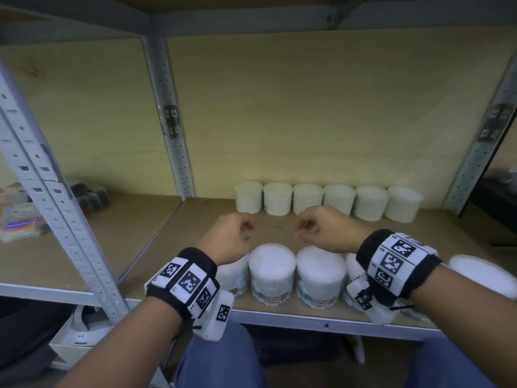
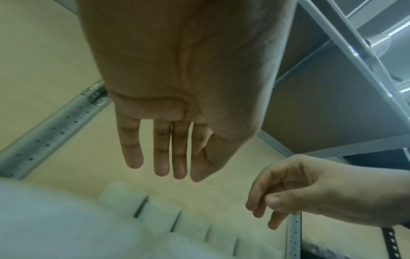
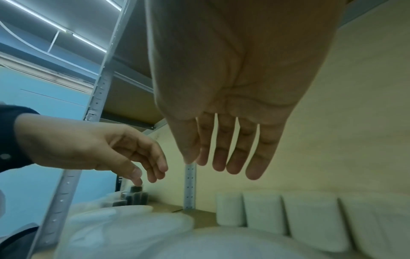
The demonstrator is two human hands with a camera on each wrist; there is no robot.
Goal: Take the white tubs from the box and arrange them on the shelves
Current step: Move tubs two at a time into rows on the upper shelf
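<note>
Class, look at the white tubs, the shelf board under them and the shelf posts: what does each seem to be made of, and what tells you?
Tubs: probably clear plastic packed with white cotton buds; a label reads "Cotton Buds".
Shelf board: likely matt fibreboard or similar; flat brown, no grain.
Posts: painted metal, pale grey, with punched holes.

The left hand (image 1: pixel 226 236) and wrist hide most of the leftmost front tub (image 1: pixel 233 275); the right band (image 1: pixel 397 264) covers another; labels stay blurred.
</note>
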